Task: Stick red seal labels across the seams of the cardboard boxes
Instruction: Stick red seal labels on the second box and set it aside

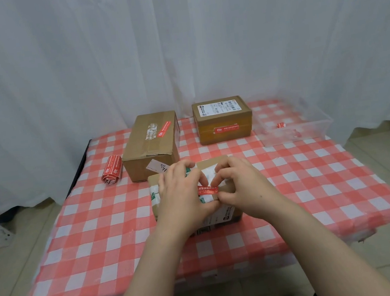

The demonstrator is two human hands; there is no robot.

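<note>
Both grips were on the near box (pixel 211 162), with a red label (pixel 207 189) laid across its taped top.

The left grip (pixel 180 196) lay curled over the box, thumb along the near edge, hiding the label's left end. The right grip (pixel 240 186) pinched the label's right end between forefinger and thumb. The box sat mid-bench (pixel 96 233). Behind it a left box (pixel 150 143) and a far box (pixel 222 117) each bore a red label already. A roll (pixel 111 172) of labels lay beside the left box, and a clear tray (pixel 309 126) at far right.
</note>
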